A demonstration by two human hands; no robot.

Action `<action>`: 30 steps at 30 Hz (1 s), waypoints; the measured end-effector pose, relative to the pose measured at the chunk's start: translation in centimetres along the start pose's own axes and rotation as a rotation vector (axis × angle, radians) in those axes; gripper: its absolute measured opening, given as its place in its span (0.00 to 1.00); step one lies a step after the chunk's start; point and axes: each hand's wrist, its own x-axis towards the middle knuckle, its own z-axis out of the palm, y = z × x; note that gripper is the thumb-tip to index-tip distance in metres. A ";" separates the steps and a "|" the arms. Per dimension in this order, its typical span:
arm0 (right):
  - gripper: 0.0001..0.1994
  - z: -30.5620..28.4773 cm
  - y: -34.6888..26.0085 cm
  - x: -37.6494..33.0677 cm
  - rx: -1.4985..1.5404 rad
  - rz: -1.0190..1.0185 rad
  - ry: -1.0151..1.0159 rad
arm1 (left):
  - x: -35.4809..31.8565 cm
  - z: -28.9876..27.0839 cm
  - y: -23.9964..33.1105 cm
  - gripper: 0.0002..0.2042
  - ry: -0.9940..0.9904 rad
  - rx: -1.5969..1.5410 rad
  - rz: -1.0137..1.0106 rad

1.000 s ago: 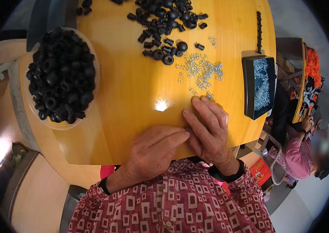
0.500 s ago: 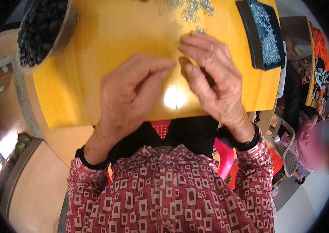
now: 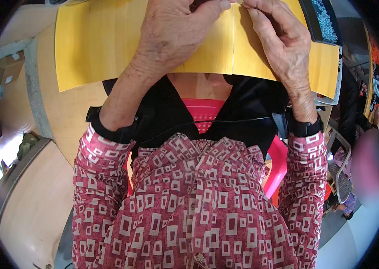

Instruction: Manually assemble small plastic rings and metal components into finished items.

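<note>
My left hand (image 3: 176,38) and my right hand (image 3: 281,42) lie over the near edge of the yellow wooden table (image 3: 95,49), at the top of the picture. Their fingertips come together at the upper edge of the view, curled and pinched toward each other. Whatever small thing may be between them is cut off or hidden by the fingers. Both wrists wear black bands below red patterned sleeves. The bowl of black rings and the loose parts on the table are out of view.
A black tray (image 3: 326,24) of small silvery parts sits on the table by my right hand. I sit on a pink chair (image 3: 279,168). Another person (image 3: 368,157) is at the right, beside a wire chair. A cardboard box (image 3: 8,67) lies at the left.
The view has tipped down toward my lap. The hands have slid to the top of the picture, and the bowl and the black parts have left the view. The fingertips have stayed together.
</note>
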 end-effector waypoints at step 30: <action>0.05 1.0 -1.8 1.3 -1.020 0.210 -0.316 | 0.6 -0.6 -1.8 0.09 0.069 0.125 0.099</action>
